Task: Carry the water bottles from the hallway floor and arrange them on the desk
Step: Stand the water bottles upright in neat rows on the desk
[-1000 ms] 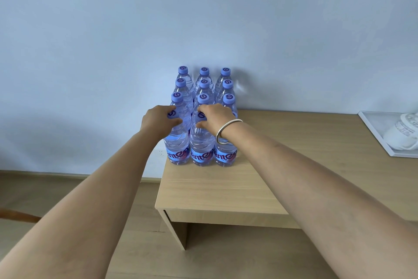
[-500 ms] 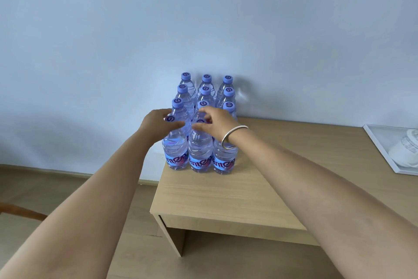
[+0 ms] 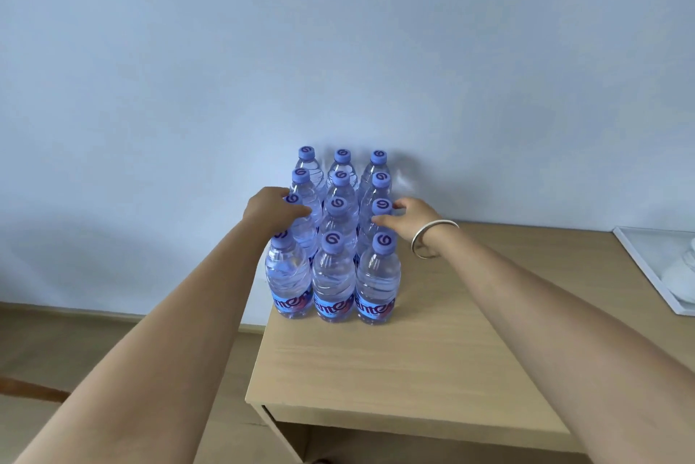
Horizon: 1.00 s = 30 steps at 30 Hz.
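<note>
Several clear water bottles with blue caps stand in three tight columns on the back left corner of the wooden desk (image 3: 413, 362), against the wall. The front-row middle bottle (image 3: 333, 275) stands free. My left hand (image 3: 272, 209) is curled over the neck of the left bottle (image 3: 306, 234) in the second row from the front, partly covering its cap. My right hand (image 3: 411, 217), with a silver bangle on the wrist, pinches the neck under the cap of the right bottle (image 3: 381, 205) in the same row.
A white tray (image 3: 639, 268) holding a white object lies at the desk's right edge. The desk's left edge drops to a wooden floor (image 3: 94, 343). A brown wooden piece (image 3: 30, 388) shows low on the left. A pale wall stands right behind the bottles.
Both hands have left the front-row bottle tops and moved back to the second row, spreading apart to its outer bottles. The view has come closer to the desk.
</note>
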Available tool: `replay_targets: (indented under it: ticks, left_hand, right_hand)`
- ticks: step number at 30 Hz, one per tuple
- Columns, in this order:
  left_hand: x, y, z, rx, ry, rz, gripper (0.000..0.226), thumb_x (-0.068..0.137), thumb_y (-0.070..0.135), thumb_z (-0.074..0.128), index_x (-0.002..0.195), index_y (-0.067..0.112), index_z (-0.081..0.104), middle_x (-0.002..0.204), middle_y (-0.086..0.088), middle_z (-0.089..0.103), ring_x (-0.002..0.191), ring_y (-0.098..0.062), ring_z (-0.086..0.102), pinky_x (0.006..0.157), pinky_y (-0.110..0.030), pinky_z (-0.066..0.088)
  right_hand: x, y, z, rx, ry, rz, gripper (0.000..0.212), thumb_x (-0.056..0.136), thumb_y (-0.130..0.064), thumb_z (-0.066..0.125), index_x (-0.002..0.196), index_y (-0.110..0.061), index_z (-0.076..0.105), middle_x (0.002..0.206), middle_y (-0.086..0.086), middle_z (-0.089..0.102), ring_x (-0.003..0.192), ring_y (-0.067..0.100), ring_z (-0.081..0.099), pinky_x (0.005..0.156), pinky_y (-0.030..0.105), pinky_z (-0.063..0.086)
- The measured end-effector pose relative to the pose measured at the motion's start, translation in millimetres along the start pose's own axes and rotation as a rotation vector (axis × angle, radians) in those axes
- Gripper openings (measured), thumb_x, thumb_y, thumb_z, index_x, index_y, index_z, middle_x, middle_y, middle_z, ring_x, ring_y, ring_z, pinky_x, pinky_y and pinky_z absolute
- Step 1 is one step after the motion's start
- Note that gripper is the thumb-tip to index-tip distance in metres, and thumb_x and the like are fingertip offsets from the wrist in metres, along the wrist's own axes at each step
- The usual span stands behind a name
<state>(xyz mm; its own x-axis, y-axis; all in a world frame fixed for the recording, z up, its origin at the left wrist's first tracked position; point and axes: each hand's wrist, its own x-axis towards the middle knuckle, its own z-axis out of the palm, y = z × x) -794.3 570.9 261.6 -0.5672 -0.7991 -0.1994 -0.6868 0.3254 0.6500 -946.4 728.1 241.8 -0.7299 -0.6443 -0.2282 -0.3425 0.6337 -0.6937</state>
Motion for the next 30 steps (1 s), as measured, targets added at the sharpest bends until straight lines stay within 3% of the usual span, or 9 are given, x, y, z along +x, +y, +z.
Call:
replay_targets:
  ticks: [3, 6, 10, 14, 16, 19, 23, 27, 30]
  left_hand:
    - [10.8, -0.8, 0.0, -0.021, -0.128, -0.128, 0.055, 0.08, 0.038, 0.069, 0.117, 0.002, 0.05, 0.104, -0.009, 0.048, 0.093, -0.03, 0.051, 0.072, -0.034, 0.042]
    - [15.0, -11.8, -2.0, -0.221, -0.348, -0.293, 0.081, 0.077, 0.058, 0.063, 0.137, 0.01, 0.037, 0.137, -0.017, 0.043, 0.114, -0.038, 0.049, 0.09, -0.048, 0.045]
    - [20.0, -67.4, 6.3, -0.778, -0.278, -0.464, 0.086, 0.074, 0.076, 0.047, 0.137, 0.018, 0.038, 0.136, -0.016, 0.045, 0.119, -0.035, 0.049, 0.099, -0.048, 0.04]
    - [9.6, -108.9, 42.2, -0.886, -0.333, -0.632, 0.079, 0.079, 0.074, 0.038, 0.128, 0.013, 0.049, 0.127, -0.018, 0.05, 0.116, -0.035, 0.049, 0.107, -0.045, 0.028]
    - [1.5, -103.9, 53.2, -0.869, -0.342, -0.632, 0.056, 0.082, 0.065, 0.043, 0.096, 0.013, 0.056, 0.087, -0.011, 0.055, 0.073, -0.025, 0.051, 0.084, -0.033, 0.04]
    - [-2.8, -93.6, 62.1, -0.889, -0.34, -0.559, 0.036, 0.083, 0.053, 0.05, 0.076, 0.019, 0.057, 0.075, -0.002, 0.06, 0.066, -0.019, 0.052, 0.058, -0.026, 0.04]
    - [0.1, -95.6, 68.0, -1.018, -0.347, -0.475, 0.033, 0.086, 0.048, 0.05, 0.082, 0.019, 0.065, 0.078, -0.001, 0.073, 0.075, -0.021, 0.065, 0.062, -0.03, 0.049]
    - [3.8, -100.0, 71.3, -1.083, -0.418, -0.448, 0.033, 0.087, 0.043, 0.048, 0.091, 0.017, 0.068, 0.091, -0.006, 0.074, 0.078, -0.023, 0.07, 0.07, -0.034, 0.053]
    - [4.1, -100.4, 72.1, -1.117, -0.433, -0.447, 0.036, 0.087, 0.042, 0.049, 0.1, 0.015, 0.068, 0.103, -0.009, 0.071, 0.093, -0.028, 0.067, 0.08, -0.039, 0.053]
  right_hand:
    - [2.5, 2.5, 1.3, 0.166, -0.122, 0.129, 0.053, 0.078, -0.046, 0.067, 0.116, -0.012, 0.052, 0.113, 0.006, 0.059, 0.07, 0.017, 0.052, 0.054, 0.029, 0.041]
    - [3.3, 5.6, 2.4, 0.27, -0.188, 0.25, 0.048, 0.08, -0.058, 0.058, 0.106, -0.019, 0.048, 0.099, 0.002, 0.054, 0.06, 0.016, 0.046, 0.05, 0.027, 0.038]
    - [1.7, 33.5, 15.2, 0.573, -0.133, 0.375, 0.059, 0.079, -0.07, 0.046, 0.116, -0.025, 0.054, 0.124, 0.006, 0.051, 0.083, 0.024, 0.053, 0.067, 0.034, 0.045]
    - [-10.3, 72.6, 40.3, 0.695, -0.159, 0.574, 0.077, 0.081, -0.07, 0.041, 0.142, -0.023, 0.035, 0.141, 0.013, 0.04, 0.126, 0.034, 0.042, 0.101, 0.053, 0.034]
    - [-10.5, 77.6, 50.4, 0.704, -0.195, 0.606, 0.077, 0.079, -0.073, 0.041, 0.14, -0.027, 0.037, 0.14, 0.012, 0.042, 0.128, 0.034, 0.042, 0.102, 0.054, 0.033]
    - [-9.8, 72.0, 58.1, 0.664, -0.244, 0.59, 0.065, 0.08, -0.073, 0.036, 0.127, -0.03, 0.047, 0.136, 0.005, 0.048, 0.126, 0.032, 0.045, 0.103, 0.053, 0.031]
    - [-9.5, 65.8, 61.5, 0.68, -0.279, 0.578, 0.053, 0.082, -0.071, 0.031, 0.105, -0.03, 0.055, 0.117, 0.001, 0.053, 0.112, 0.027, 0.049, 0.098, 0.051, 0.035]
    - [-8.4, 64.5, 61.2, 0.733, -0.268, 0.591, 0.061, 0.08, -0.075, 0.03, 0.098, -0.024, 0.059, 0.099, 0.0, 0.061, 0.091, 0.022, 0.058, 0.072, 0.037, 0.046]
    - [-8.2, 64.7, 61.3, 0.726, -0.268, 0.581, 0.066, 0.079, -0.076, 0.031, 0.104, -0.023, 0.061, 0.105, 0.003, 0.063, 0.097, 0.024, 0.059, 0.071, 0.036, 0.047]
